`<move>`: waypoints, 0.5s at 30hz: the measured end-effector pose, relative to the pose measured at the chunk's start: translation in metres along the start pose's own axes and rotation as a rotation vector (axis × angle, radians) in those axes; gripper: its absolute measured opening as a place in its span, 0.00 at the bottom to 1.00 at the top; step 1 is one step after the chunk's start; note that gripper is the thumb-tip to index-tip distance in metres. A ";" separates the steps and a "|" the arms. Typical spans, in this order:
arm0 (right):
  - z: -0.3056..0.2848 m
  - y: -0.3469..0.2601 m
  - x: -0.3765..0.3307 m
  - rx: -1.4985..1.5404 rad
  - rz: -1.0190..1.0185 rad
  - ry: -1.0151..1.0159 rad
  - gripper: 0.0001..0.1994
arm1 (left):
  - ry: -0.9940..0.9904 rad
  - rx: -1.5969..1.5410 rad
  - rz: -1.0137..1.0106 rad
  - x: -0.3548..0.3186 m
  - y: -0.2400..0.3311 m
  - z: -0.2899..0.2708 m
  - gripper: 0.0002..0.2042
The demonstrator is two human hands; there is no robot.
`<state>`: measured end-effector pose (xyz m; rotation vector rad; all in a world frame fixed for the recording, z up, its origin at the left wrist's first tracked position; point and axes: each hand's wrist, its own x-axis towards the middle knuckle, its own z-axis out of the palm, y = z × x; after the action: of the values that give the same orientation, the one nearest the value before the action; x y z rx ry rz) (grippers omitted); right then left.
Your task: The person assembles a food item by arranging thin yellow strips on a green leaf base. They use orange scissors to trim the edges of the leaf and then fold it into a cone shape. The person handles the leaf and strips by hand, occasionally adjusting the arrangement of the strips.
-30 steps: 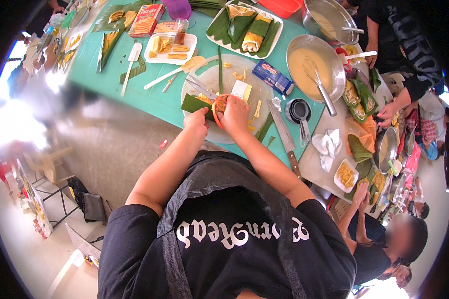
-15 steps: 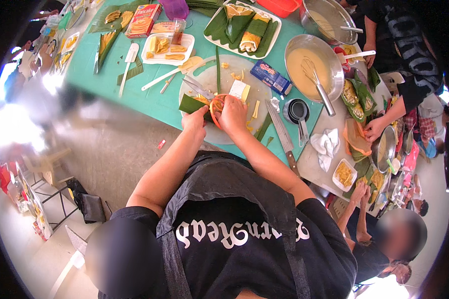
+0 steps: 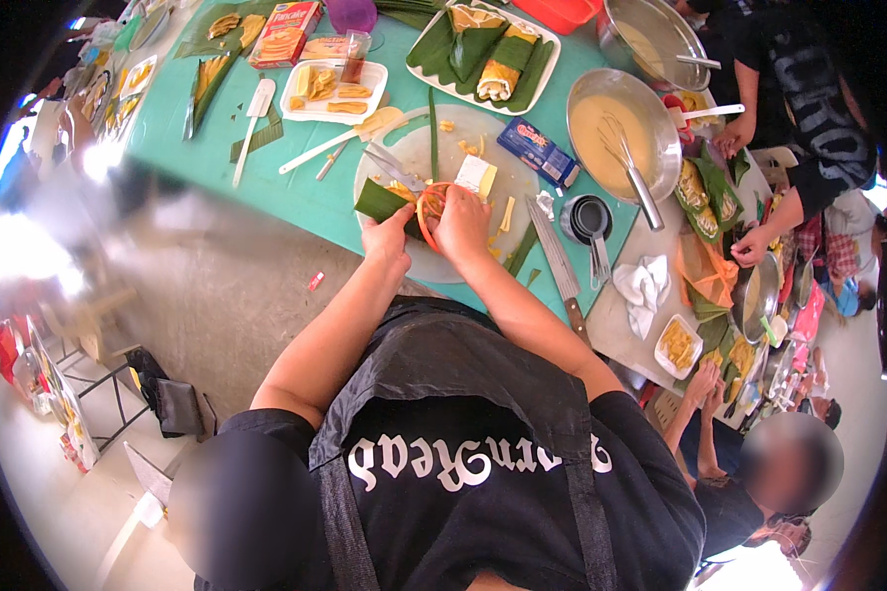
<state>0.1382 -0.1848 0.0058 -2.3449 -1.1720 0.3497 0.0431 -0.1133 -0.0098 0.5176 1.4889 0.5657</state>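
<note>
Over the near part of a round pale board (image 3: 463, 123), my left hand (image 3: 389, 236) pinches a folded piece of green banana leaf (image 3: 376, 200) with yellow filling partly showing. My right hand (image 3: 460, 222) grips the orange handles of scissors (image 3: 428, 205); their silver blades reach up and left over the leaf. The fingertips inside the handles are partly hidden. Just beyond my right hand lies a block of butter in an opened wrapper (image 3: 476, 175). Yellow strips (image 3: 507, 214) are scattered on the board to its right.
Right of the board lie a blue box (image 3: 537, 151), a large knife (image 3: 556, 258) and black measuring cups (image 3: 589, 217). A steel bowl (image 3: 673, 123) of batter holds a whisk (image 3: 644, 197). Trays of leaf-wrapped food (image 3: 503, 74) and yellow strips (image 3: 350, 92) stand beyond. Co-workers' hands (image 3: 752, 244) are at the right.
My hands keep nearly the same grip and place on the leaf and scissors. At the right, a co-worker's hand has drawn back from the orange bag.
</note>
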 end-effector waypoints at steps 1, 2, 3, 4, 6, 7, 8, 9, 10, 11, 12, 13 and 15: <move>0.000 0.001 0.000 0.002 0.000 -0.001 0.21 | -0.002 0.016 -0.009 -0.001 0.002 0.000 0.18; 0.000 0.001 0.001 0.003 0.000 -0.003 0.21 | -0.029 0.012 -0.018 -0.002 0.003 0.001 0.20; -0.002 0.000 0.001 0.011 0.010 -0.009 0.21 | -0.055 0.007 -0.027 -0.004 0.005 0.001 0.22; -0.003 -0.002 0.001 0.019 0.020 -0.016 0.20 | -0.080 0.003 -0.036 -0.005 0.006 0.001 0.24; -0.005 -0.003 0.001 0.025 0.027 -0.023 0.20 | -0.042 0.018 -0.030 -0.002 0.004 0.003 0.24; -0.004 -0.002 0.001 0.024 0.024 -0.024 0.20 | -0.023 0.026 -0.027 -0.001 0.003 0.003 0.24; -0.005 -0.002 0.001 0.023 0.021 -0.025 0.20 | -0.002 0.052 -0.026 0.000 0.002 0.004 0.24; -0.007 -0.003 0.001 0.019 0.028 -0.041 0.20 | 0.018 0.078 -0.025 -0.006 0.006 0.006 0.24; -0.009 -0.005 0.002 0.015 0.036 -0.056 0.19 | 0.038 0.104 -0.025 -0.009 0.008 0.007 0.24; -0.011 -0.006 0.002 0.012 0.043 -0.071 0.19 | 0.043 0.086 0.000 -0.006 0.005 0.007 0.23; -0.012 -0.006 0.001 0.008 0.037 -0.069 0.19 | 0.049 0.069 0.026 -0.005 0.003 0.008 0.22; -0.012 -0.007 0.001 0.004 0.030 -0.067 0.19 | 0.055 0.052 0.051 -0.003 0.001 0.008 0.21; -0.011 -0.006 0.001 0.004 0.019 -0.063 0.19 | 0.032 0.042 0.076 -0.012 0.004 0.008 0.22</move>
<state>0.1395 -0.1846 0.0181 -2.3585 -1.1770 0.4353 0.0514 -0.1174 0.0022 0.6023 1.5186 0.6059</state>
